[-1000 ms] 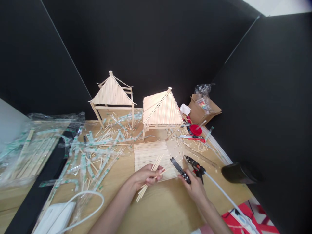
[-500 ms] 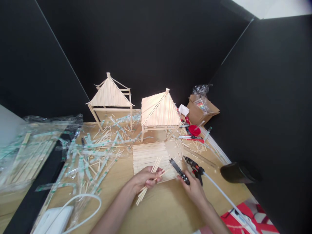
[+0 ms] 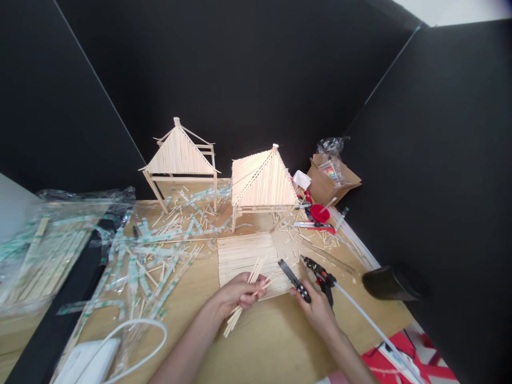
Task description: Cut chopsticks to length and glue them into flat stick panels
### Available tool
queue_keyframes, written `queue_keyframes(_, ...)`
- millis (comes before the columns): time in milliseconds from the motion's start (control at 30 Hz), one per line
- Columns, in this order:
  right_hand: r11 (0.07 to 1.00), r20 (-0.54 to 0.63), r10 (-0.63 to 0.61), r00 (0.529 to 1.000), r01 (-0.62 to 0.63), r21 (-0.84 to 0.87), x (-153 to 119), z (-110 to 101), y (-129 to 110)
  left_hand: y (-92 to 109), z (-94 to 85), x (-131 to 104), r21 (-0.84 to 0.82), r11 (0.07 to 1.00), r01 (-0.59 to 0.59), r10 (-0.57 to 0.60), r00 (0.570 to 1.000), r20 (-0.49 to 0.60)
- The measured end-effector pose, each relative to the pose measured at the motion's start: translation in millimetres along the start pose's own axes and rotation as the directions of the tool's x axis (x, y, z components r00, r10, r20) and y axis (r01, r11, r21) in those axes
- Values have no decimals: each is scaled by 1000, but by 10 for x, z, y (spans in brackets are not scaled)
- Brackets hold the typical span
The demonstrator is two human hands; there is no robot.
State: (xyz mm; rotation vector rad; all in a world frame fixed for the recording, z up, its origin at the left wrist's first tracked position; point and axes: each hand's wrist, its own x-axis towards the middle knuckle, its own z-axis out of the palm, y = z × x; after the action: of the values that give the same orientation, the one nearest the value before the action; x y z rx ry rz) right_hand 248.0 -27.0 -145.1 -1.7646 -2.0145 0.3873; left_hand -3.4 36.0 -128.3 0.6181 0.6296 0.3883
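Observation:
My left hand (image 3: 245,290) is closed around a bundle of thin wooden sticks (image 3: 233,322). One stick juts from its fingertips toward the right. In my right hand (image 3: 316,305) is a black plier-like cutting tool (image 3: 294,279), its long end pointing up and left, apart from the sticks. Beneath and beyond both hands lies a flat panel of sticks laid side by side (image 3: 244,253). A glue gun (image 3: 320,271) with a pale cord rests just beyond my right hand, partly hidden by it.
Two stick-built house models, one left (image 3: 178,154) and one centre (image 3: 264,184), stand at the back. Plastic strips and stick scraps (image 3: 160,250) litter the left. A black cylinder (image 3: 394,282), red tape roll (image 3: 320,213) and cardboard box (image 3: 332,184) stand right; a white device (image 3: 86,362) lies front left.
The single stick at my left fingertips reaches a little farther right, toward the cutting tool. Both hands stay nearly in place.

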Motion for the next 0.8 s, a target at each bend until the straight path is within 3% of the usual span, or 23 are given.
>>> queue_keyframes(167,990,-142,-131,981,123,-65,37,-69,-40,102,44,-112,87,995,-51,51,999,-4)
queue_keyframes(367,932,-291,-362,886,344,-112,72,-428,-274,371,244,-563,202,978,-51,25,992,126)
queue_keyframes(533,888,-309,-456,834,451,-92,124,-642,-529,504,369,-837,255,965,-55,12,985,170)
queue_keyframes(800,867,-310,-491,814,490,-87,169,-695,-603,532,422,-934,272,961,-47,3,987,160)
